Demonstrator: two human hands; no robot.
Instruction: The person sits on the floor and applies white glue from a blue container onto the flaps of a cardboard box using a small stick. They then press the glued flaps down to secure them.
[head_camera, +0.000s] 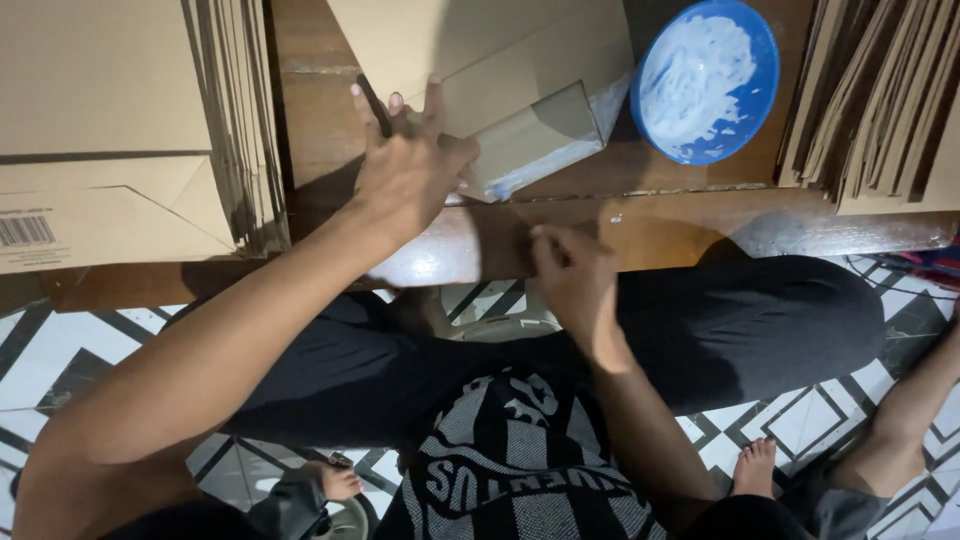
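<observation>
**Cardboard piece pinned flat for work at the desk edge**

The cardboard piece (520, 110) lies on the wooden desk (640, 215) straight ahead of your hands, its folded flap pointing back toward you. Your left hand (410, 165) presses down on its near corner with fingers spread, and a thin dark stick (375, 105) is clamped between two of those fingers, likely so the sheet cannot slide while the tool stays ready. Your right hand (572, 275) is curled loosely at the desk's near edge, just short of the flap; you seem to pinch something small there, though I cannot tell what. The cardboard is plain brown, creased, with a pale, shiny streak along the flap's lower edge. Beyond your right hand sits a blue bowl (706, 80) smeared with white paste. Stacks of flat cardboard (120, 130) stand on both sides.
</observation>
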